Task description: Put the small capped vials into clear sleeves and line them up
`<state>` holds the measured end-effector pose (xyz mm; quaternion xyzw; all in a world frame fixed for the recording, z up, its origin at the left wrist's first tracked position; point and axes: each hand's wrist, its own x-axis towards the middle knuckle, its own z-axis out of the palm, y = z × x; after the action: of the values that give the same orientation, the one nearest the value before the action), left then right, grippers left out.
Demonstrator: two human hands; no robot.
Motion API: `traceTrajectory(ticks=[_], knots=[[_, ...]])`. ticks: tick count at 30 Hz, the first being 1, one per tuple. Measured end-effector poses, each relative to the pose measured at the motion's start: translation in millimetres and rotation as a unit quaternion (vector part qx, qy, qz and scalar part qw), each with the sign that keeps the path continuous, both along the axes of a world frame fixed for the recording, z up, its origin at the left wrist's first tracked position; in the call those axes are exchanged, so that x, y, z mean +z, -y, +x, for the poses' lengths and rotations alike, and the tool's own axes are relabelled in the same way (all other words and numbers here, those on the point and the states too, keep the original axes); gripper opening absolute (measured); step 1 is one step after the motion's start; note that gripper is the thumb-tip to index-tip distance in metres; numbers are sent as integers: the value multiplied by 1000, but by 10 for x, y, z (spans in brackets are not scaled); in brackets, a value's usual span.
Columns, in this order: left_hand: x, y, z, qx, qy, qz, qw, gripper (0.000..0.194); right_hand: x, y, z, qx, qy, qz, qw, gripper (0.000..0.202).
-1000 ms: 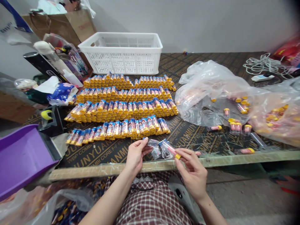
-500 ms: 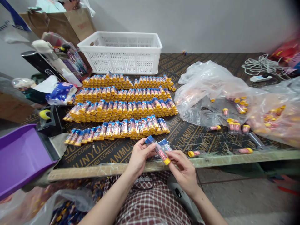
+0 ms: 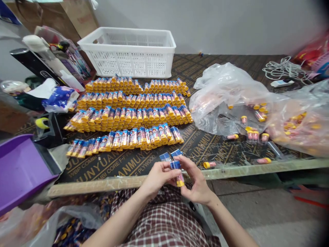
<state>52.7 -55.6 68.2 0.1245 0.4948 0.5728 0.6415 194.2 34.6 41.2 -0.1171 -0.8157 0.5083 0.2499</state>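
Close to the table's front edge, a small clear tube [image 3: 179,179] with a yellow cap at its lower end and pink contents is held between both hands. A blue printed film [image 3: 175,165] is around or against its upper end; I cannot tell which. My left hand [image 3: 158,178] pinches the tube from the left, thumb across its middle. My right hand [image 3: 196,183] closes on it from the right, index finger near the blue end and thumb by the cap. Blue film pieces [image 3: 165,157] lie just beyond the fingers. Several rows of blue-labelled, yellow-capped tubes [image 3: 136,135] lie stacked behind.
A white plastic basket [image 3: 128,56] stands at the back. On the right, clear plastic bags [image 3: 218,99] and loose yellow-capped tubes [image 3: 210,165] lie about. A tape dispenser [image 3: 51,128] and a purple dustpan [image 3: 23,168] are at left. White cable [image 3: 285,68] lies at back right.
The tube has turned more upright and come slightly nearer me, its blue film lower down. My right hand has moved up along it. The whole view has shifted slightly.
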Motion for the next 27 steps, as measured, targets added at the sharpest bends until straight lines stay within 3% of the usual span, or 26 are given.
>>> traceTrajectory(ticks=[15, 17, 19, 21, 23, 25, 27], knots=[[27, 9, 2, 16, -7, -5, 1000, 38, 9, 35, -30, 2, -16, -47, 999, 87], [79, 6, -104, 27, -60, -4, 998, 36, 33, -34, -1, -5, -2, -41, 999, 87], [174, 10, -314, 61, -173, -8, 983, 36, 45, -154, 55, -48, 8, -28, 998, 86], [297, 29, -606, 115, -334, -26, 935, 39, 44, -295, 132, -115, 17, -12, 993, 79], [413, 61, -924, 156, -511, -69, 842, 46, 41, -416, 217, -172, 41, 12, 984, 71], [488, 89, -1206, 138, -645, -132, 740, 47, 45, -488, 295, -207, 81, 52, 974, 61], [515, 100, -1403, 82, -716, -186, 668, 46, 55, -513, 351, -220, 114, 96, 964, 52]])
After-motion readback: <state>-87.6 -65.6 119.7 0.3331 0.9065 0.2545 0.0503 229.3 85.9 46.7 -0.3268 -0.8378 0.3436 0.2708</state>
